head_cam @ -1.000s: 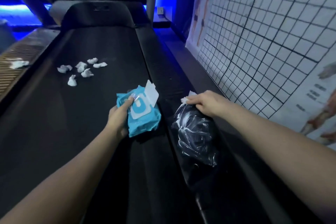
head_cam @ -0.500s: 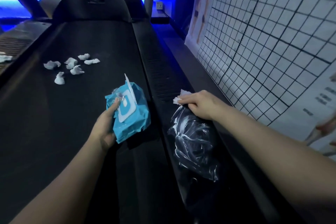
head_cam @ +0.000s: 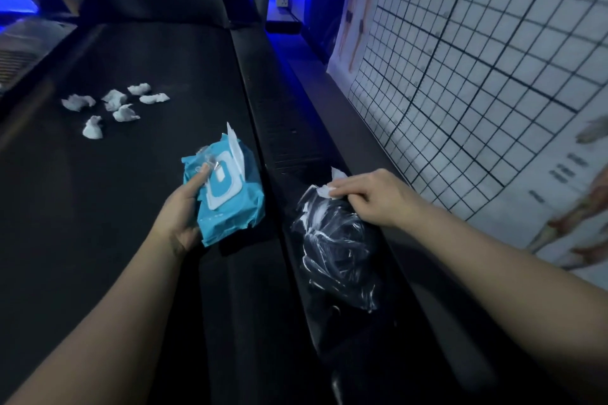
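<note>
Dim blue light falls on the black treadmill belt (head_cam: 98, 207), which has a grid-lined white wall chart (head_cam: 477, 59) to its right.

**Hand positions.** The left hand (head_cam: 184, 217) grips the blue soft-plastic wipe pack (head_cam: 227, 197) just above the belt. Its fingers are curled under the pack and the thumb presses on the face beside the label. The pack's white flap (head_cam: 235, 145) stands open. The right hand (head_cam: 375, 197) rests on the treadmill's dark side rail (head_cam: 289, 141), fingers bent, pinching a white wipe sheet (head_cam: 329, 187) against the gathered top of the crinkled black plastic bag (head_cam: 335, 246).

**Step in hand (judged).** Bagging the sheet.

1. Find the bag mouth before releasing the sheet. The mouth is not visible, and the film appears thin and slack.
2. Push the sheet well inside so it does not spring back out.
3. Hold the bag on the rail, which looks narrow, so the bag could slide off.
4. Press the flap shut so the pack does not dry out.

**Remaining.** Six crumpled white wipes (head_cam: 113, 103) lie further up the belt, well apart from both hands.
</note>
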A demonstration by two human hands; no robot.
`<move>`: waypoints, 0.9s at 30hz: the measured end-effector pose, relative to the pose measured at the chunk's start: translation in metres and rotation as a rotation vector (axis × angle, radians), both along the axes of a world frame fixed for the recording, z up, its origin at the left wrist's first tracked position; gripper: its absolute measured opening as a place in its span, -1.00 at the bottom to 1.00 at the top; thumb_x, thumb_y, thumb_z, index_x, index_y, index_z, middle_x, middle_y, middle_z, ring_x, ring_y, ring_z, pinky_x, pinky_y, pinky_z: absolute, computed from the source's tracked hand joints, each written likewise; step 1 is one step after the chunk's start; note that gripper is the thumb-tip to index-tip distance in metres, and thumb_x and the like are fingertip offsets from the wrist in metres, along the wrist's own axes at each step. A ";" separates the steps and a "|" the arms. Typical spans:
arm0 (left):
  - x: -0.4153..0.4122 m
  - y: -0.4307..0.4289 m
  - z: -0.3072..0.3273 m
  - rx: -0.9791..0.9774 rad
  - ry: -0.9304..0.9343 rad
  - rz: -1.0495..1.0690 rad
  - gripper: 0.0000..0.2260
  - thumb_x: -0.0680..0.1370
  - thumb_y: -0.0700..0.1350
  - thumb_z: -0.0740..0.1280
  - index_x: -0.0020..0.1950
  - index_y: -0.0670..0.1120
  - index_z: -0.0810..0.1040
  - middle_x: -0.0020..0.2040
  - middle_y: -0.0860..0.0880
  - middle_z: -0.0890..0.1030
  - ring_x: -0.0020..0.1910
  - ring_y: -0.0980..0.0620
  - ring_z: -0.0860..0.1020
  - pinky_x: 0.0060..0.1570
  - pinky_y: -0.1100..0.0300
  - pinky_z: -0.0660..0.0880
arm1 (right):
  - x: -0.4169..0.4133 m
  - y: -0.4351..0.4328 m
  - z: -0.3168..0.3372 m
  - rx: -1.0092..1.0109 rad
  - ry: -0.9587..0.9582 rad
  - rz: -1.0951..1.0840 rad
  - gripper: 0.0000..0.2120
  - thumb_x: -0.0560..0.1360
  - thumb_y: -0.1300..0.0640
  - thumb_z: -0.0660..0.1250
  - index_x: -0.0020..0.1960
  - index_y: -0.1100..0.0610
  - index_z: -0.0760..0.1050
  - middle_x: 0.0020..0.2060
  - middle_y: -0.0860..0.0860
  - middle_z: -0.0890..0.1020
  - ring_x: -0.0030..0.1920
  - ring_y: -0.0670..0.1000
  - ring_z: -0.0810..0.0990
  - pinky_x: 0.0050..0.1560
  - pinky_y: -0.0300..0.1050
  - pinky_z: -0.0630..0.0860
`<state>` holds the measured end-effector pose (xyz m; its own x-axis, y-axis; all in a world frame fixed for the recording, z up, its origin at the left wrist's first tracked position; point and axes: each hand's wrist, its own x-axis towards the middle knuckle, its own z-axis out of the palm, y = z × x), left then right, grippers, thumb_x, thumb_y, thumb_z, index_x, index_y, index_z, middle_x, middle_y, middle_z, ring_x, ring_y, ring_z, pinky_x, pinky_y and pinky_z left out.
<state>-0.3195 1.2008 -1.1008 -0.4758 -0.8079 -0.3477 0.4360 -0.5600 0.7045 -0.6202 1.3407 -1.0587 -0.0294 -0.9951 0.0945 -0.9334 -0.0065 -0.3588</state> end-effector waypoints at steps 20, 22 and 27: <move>-0.001 0.000 0.000 0.038 -0.091 0.009 -0.62 0.66 0.02 0.37 0.41 -0.14 0.59 0.18 -0.16 0.74 0.04 -0.11 0.76 -0.16 -0.05 0.72 | 0.006 -0.007 0.006 0.016 0.008 0.030 -0.60 0.52 0.24 0.22 0.17 -0.11 0.68 0.22 -0.29 0.61 -0.18 -0.38 0.59 0.05 -0.43 0.49; -0.001 0.002 -0.001 0.028 -0.110 0.048 -0.66 0.66 0.00 0.39 0.39 -0.13 0.60 0.19 -0.15 0.74 0.07 -0.12 0.76 -0.16 -0.07 0.72 | -0.005 0.001 0.001 -0.081 0.041 0.026 -0.65 0.48 0.23 0.24 0.07 -0.02 0.73 0.15 -0.20 0.68 -0.01 -0.32 0.63 0.17 -0.25 0.56; -0.002 0.004 -0.001 0.043 -0.114 0.085 -0.65 0.68 -0.02 0.37 0.43 -0.15 0.58 0.19 -0.17 0.74 0.09 -0.16 0.75 -0.17 -0.11 0.72 | -0.009 0.012 0.002 -0.169 0.143 0.020 -0.70 0.44 0.23 0.26 -0.01 0.06 0.75 0.09 -0.12 0.72 0.10 -0.12 0.67 0.21 -0.06 0.60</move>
<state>-0.3212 1.2050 -1.1020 -0.3622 -0.8266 -0.4307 0.4018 -0.5554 0.7281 -0.6294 1.3525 -1.0568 0.0155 -0.9651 0.2614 -0.9738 -0.0740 -0.2153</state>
